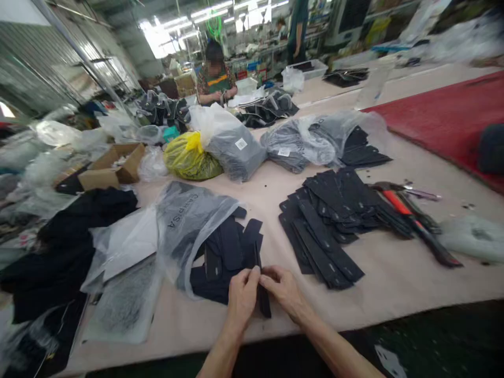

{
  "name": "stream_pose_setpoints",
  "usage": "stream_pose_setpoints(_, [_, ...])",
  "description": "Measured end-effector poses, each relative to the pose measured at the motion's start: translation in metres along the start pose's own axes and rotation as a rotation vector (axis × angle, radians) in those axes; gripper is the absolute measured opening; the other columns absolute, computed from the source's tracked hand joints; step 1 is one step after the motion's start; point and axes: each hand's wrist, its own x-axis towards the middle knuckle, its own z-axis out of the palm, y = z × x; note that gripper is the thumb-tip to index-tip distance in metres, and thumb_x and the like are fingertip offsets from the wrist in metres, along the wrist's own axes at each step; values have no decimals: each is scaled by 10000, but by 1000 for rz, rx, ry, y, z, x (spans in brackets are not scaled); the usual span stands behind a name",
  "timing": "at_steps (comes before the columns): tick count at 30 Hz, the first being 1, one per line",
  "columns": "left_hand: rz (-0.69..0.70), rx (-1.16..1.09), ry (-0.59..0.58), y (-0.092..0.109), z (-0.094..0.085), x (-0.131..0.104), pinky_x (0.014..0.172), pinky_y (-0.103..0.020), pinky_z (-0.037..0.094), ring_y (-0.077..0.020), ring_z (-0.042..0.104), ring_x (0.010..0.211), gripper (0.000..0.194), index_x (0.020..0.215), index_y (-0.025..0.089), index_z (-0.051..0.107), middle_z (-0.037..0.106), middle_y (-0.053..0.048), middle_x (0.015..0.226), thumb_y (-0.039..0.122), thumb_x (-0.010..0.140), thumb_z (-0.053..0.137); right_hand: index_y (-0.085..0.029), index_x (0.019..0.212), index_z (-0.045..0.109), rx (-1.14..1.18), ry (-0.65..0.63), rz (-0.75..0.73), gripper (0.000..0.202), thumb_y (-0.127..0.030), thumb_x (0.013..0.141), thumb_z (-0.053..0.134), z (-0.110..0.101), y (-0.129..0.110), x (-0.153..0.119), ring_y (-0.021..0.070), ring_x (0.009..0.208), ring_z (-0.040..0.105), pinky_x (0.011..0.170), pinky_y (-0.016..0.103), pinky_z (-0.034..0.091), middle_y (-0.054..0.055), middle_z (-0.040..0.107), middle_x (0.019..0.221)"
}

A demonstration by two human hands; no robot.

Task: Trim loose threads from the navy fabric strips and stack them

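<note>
Between my left hand [243, 295] and my right hand [284, 290] a narrow black strip [264, 303] stands on edge, pinched by the fingers of both. Its upper end points away from me, and its lower end hangs near the table's front. Just left of it, similar black pieces [230, 244] spill from the mouth of a frosted plastic bag [183, 210] with printed lettering. To the right of my hands lies a fanned pile of black strips [326, 226], some with small pale marks. Fine detail on the held strip is too blurred to make out.
A hammer with a red and black handle [417, 226] lies right of the pile. Farther back are filled plastic bags [236, 147], a yellow bag [191, 157] and a cardboard box [114, 165]. Black cloth [79, 241] covers the left side. A person [216, 79] sits across the table.
</note>
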Motion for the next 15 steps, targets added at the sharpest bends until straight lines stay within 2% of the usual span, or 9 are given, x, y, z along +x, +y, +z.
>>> stream_pose_setpoints(2, [4,33,-14,-3,-1,1,542,-220,306,-116,410,596,454,596,157,537,452,28,575,528,854,488,-128,904,692,-79,-36,-44,288,-358,759,596,-2,-2,0,245,852,645,740,311,486,82,724,869])
stream_pose_setpoints(5, [-3,45,7,-7,-1,2,530,-218,303,-118,422,579,425,595,164,530,463,25,566,502,849,489,-151,807,682,-31,-36,-37,207,-286,768,530,-3,-1,-1,201,747,624,658,277,470,38,705,765])
stream_pose_setpoints(8, [-34,-25,64,-13,-3,4,519,-213,309,-118,436,571,410,643,164,548,496,21,585,504,857,466,-158,820,668,257,14,96,219,-234,726,485,-3,1,-1,166,595,586,546,255,446,3,673,658])
stream_pose_setpoints(11, [-73,-95,95,-16,-11,7,516,-216,334,-122,451,556,420,667,165,554,514,20,586,528,857,462,-156,904,659,566,8,260,270,-232,668,549,-6,-1,-2,166,519,583,486,260,450,9,688,656])
stream_pose_setpoints(15, [-16,136,171,-14,-27,9,596,-254,407,-163,542,613,354,716,164,625,583,-11,625,469,849,504,-153,905,662,698,27,286,273,-225,642,644,-16,-6,-3,162,549,620,508,244,471,29,705,670])
